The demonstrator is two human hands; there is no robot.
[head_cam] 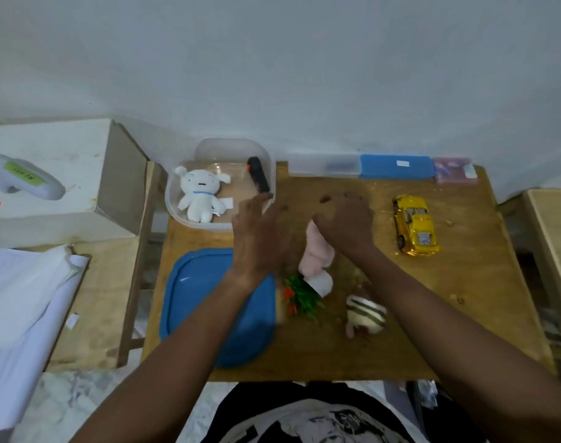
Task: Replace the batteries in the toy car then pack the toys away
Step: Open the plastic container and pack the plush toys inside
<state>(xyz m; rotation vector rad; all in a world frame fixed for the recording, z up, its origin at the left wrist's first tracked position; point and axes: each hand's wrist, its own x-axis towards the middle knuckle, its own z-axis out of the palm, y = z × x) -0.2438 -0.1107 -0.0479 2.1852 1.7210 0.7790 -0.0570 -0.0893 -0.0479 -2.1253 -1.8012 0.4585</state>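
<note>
Two bare hands hover over the wooden table point(464, 282). The left hand point(260, 235) is flat, its fingers straight and spread, holding nothing. Its fingertips reach the near right corner of the clear tub point(228, 148), which holds a white plush dog point(200, 195) and a black stick-shaped item point(258, 179).

The right hand point(343, 222) lies over the top end of a pink soft toy point(315, 254). Blur hides whether the thumb and fingers actually clasp it. The yellow toy car point(414, 228) sits on the wood to the right of this hand, clear of it and untouched.

Bare wood lies between the right hand and the car, and ahead of the fingertips up to a row of boxes at the far edge: clear point(323, 166), blue point(397, 166) and pink point(454, 169). Below the right wrist a toy plant point(301, 294) lies tipped over beside a striped soft toy point(365, 314). Under the left forearm a blue lid point(202, 298) rests at the table's left edge.

A pale wall stands just behind the table. Further left of the left hand are a white carton point(65, 148) with a grey handheld device point(23, 180) on it and white paper sheets point(26, 298).
</note>
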